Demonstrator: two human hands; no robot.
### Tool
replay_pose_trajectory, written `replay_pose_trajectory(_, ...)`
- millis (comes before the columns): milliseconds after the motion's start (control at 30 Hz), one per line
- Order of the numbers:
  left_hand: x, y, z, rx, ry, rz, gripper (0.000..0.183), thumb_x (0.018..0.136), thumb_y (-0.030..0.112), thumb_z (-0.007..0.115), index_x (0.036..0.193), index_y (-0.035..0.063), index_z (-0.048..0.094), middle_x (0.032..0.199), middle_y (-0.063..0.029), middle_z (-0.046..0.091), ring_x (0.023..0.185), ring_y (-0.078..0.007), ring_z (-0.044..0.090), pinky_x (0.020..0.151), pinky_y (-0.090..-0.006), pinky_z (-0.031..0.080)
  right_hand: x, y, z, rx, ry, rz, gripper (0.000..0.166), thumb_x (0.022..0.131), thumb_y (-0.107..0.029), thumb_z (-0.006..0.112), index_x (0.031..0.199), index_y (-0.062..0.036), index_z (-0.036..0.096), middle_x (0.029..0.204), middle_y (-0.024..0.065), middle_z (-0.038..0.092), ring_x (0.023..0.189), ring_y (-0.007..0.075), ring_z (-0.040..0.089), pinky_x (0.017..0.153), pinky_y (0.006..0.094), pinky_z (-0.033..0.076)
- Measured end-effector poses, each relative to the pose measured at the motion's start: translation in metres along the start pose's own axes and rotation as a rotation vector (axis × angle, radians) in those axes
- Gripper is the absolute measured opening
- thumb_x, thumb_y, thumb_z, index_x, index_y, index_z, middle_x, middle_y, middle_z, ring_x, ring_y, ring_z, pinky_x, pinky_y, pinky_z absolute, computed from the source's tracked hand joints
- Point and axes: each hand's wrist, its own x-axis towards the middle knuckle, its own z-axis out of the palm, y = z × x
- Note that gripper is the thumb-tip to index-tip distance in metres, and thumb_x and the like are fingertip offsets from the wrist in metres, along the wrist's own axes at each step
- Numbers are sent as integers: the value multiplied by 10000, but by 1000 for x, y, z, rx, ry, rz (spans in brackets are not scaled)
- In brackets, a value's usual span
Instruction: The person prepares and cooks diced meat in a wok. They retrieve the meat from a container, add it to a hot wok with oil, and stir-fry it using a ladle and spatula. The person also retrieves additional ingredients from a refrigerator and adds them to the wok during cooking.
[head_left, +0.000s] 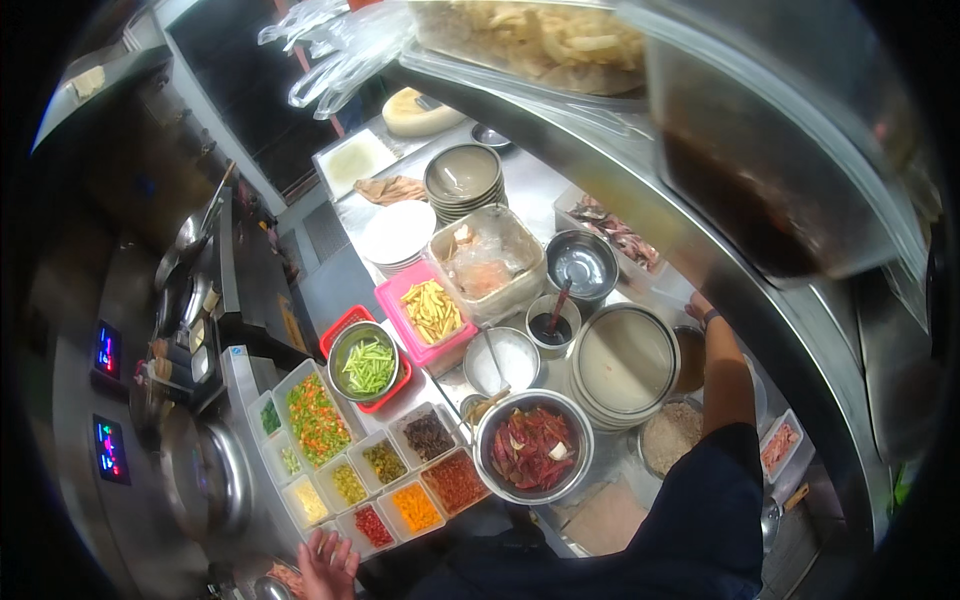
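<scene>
My left hand (328, 568) is at the lower edge of the view, palm up with fingers apart and nothing in it. Just beyond its fingertips are plastic tubs of red chopped chilli (373, 526) and minced garlic (308, 502). My right arm stretches across the counter, and my right hand (699, 306) is at the near end of a clear plastic container (660, 283) of sliced meat or fish (616, 234). The shelf edge partly covers that hand, so its grip is unclear. Beneath the forearm stand a pan of brown liquid (688, 360) and a bowl of pale crumbly powder (670, 439).
A steel bowl of dried chillies (534, 450) stands before me, beside stacked round dishes (626, 360). Sliced greens fill another steel bowl (363, 362). A steel shelf (739, 251) overhangs the right side, bearing a tub of dark liquid (739, 202). Woks (196, 480) line the left.
</scene>
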Motion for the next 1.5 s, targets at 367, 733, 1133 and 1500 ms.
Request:
replay_pose_trajectory(367, 41, -24, 19, 23, -56, 49, 662, 952, 552, 486, 1400, 71, 410, 1292, -137, 481, 1112, -282, 543, 915, -431, 482, 39, -64, 5, -1001, 157, -481, 171, 810, -109, 577, 897, -9, 685, 721, 188, 667, 683, 305, 687, 576, 411, 547)
replay_pose_trajectory(733, -12, -18, 3, -11, 14, 73, 620, 954, 512, 508, 1379, 68, 426, 1263, -127, 493, 1064, -261, 569, 860, -402, 519, -87, -130, 15, -114, -153, -111, 119, 839, -83, 580, 918, 4, 598, 833, 124, 619, 661, 259, 668, 523, 355, 581)
replay_pose_trajectory(1133, -20, -35, -9, -163, 62, 64, 546, 983, 428, 494, 1374, 53, 430, 1264, -142, 513, 1061, -261, 594, 852, -401, 541, -155, -223, 104, -905, -335, 57, 210, 822, -136, 666, 971, 11, 650, 988, 134, 656, 779, 224, 712, 592, 304, 595)
replay_pose_trajectory(1500, -8, -34, -23, -239, 87, 47, 524, 977, 410, 515, 1349, 46, 453, 1209, -135, 539, 1035, -274, 620, 819, -408, 562, -93, -192, 129, -731, -389, -88, 310, 826, -80, 682, 1077, 72, 583, 988, 169, 623, 721, 329, 699, 591, 415, 639)
